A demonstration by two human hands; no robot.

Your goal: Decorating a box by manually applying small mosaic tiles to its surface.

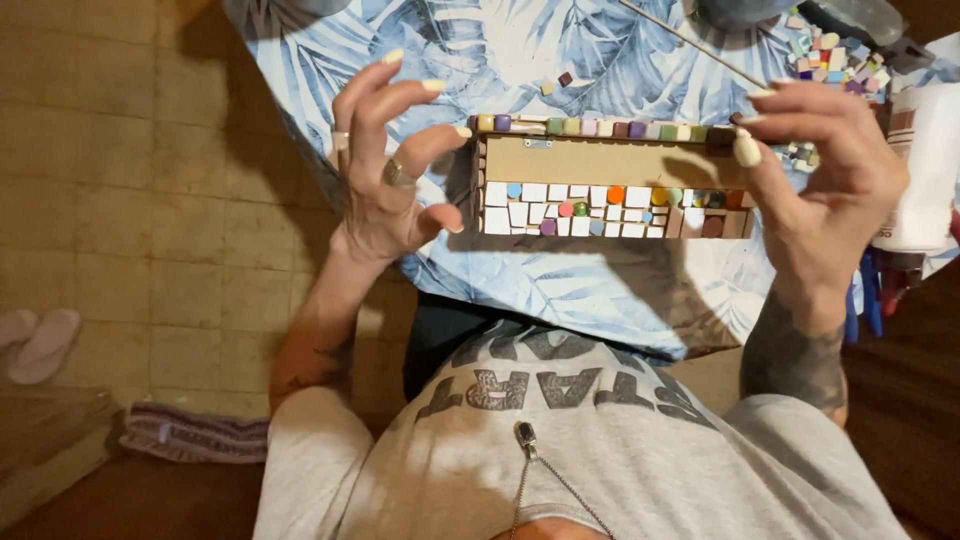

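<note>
The wooden box [610,178] sits at the centre of the frame, lifted above the tabletop [600,285], which is covered with a blue leaf-print cloth. Its near face carries white rectangular tiles mixed with small round coloured pieces; its top edge carries a row of square tiles in purple, green, pink and beige. The left hand [385,175], at centre left of the frame, contacts the left end of the box with thumb and fingertips; its grip is loose, fingers spread and curved, two rings visible. The right hand [825,190], at centre right, holds the right end of the box; its grip is clenched on the box, thumb on the near face, fingers over the top edge. A pile of loose mosaic tiles [835,55] lies at the upper right of the frame. A white bottle [920,170] stands at the right edge, just beside the right hand. A thin stick [690,42] lies diagonally at the upper centre. A tiled floor [130,200] fills the left side.
</note>
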